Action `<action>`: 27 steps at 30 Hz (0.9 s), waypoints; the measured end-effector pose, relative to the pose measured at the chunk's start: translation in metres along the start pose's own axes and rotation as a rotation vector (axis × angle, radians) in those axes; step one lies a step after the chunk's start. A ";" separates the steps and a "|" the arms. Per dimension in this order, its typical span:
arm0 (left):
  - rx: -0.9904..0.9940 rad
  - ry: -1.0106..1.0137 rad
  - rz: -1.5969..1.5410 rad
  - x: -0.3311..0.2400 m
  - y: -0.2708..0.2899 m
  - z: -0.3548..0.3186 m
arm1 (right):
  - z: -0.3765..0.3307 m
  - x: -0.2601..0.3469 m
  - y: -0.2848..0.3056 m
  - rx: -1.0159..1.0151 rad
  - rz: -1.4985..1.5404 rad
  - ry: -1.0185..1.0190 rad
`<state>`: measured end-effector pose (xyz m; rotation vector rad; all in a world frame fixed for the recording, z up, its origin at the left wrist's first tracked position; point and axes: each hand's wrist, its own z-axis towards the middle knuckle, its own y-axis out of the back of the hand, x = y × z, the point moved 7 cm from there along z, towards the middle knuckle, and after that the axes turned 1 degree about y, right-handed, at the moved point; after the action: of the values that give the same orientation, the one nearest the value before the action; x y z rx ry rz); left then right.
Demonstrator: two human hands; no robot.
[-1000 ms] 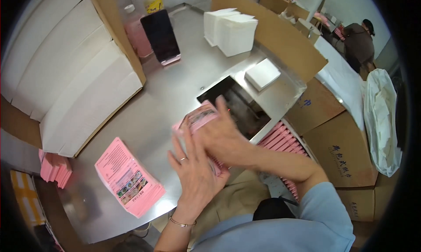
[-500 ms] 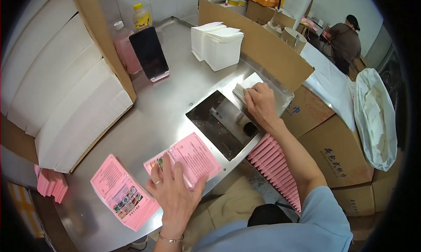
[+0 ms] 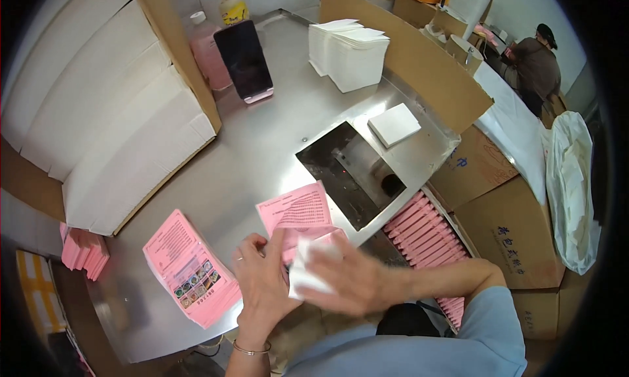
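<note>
My left hand [image 3: 263, 282] pinches a pink printed paper pouch [image 3: 296, 206] at the table's near edge, its mouth lifted into a fold. Against that fold, my right hand [image 3: 350, 278] grips some folded white napkins [image 3: 305, 272]. The right hand is smeared by motion, and I cannot tell whether the napkins are inside the pouch or just in front of it. A pile of pink printed pouches [image 3: 190, 272] lies left of my left hand. Past the dark rectangular opening [image 3: 350, 174] in the table, a small stack of white napkins [image 3: 394, 124] lies flat.
Taller napkin stacks [image 3: 354, 59] stand at the back beside a cardboard panel [image 3: 419, 56]. A phone [image 3: 244, 62] leans on a stand near two bottles. At left is a large carton of white packs [image 3: 131, 160]. Filled pink packets [image 3: 426, 233] sit below right. Another person [image 3: 534, 65] sits far right.
My right hand has come from the small napkin stack to the pouch, carrying napkins. The left hand has lifted the pouch's near part, and the whole view has shifted slightly.
</note>
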<state>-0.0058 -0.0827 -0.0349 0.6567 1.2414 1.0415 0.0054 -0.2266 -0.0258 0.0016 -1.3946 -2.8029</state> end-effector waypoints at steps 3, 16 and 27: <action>0.007 -0.021 0.007 -0.017 -0.010 -0.003 | 0.005 -0.043 -0.034 0.166 0.024 -0.240; -0.279 0.005 0.071 0.025 0.058 -0.035 | -0.040 -0.176 -0.046 0.724 -0.136 -0.873; -0.137 0.311 0.310 0.106 0.095 -0.071 | -0.073 -0.223 0.025 -0.052 -0.617 -0.696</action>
<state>-0.1006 0.0431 -0.0156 0.6075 1.3452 1.5183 0.2291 -0.2977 -0.0513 -0.7333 -1.6498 -3.5565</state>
